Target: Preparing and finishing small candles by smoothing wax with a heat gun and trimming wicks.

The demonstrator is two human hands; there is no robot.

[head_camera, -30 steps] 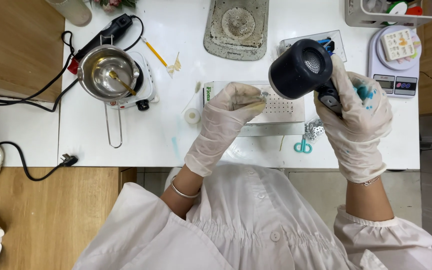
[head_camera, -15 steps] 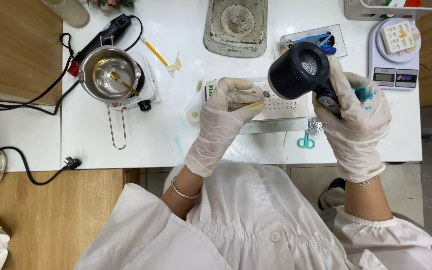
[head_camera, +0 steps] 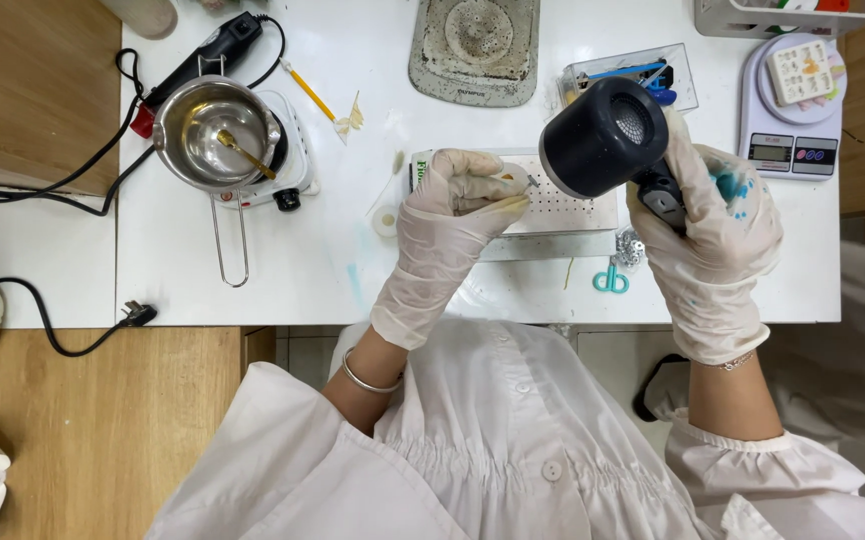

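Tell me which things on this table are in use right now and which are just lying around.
In use: right hand gripping the black heat gun; left hand pinching a small piece over the white perforated tray.
Lying about: metal pot, teal scissors, kitchen scale, tape roll.

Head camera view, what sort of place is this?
Probably a small craft or candle-making workbench. A metal melting pot sits on a small hotplate, a kitchen scale stands at the table's far corner, and the gloved right hand holds a black heat gun.
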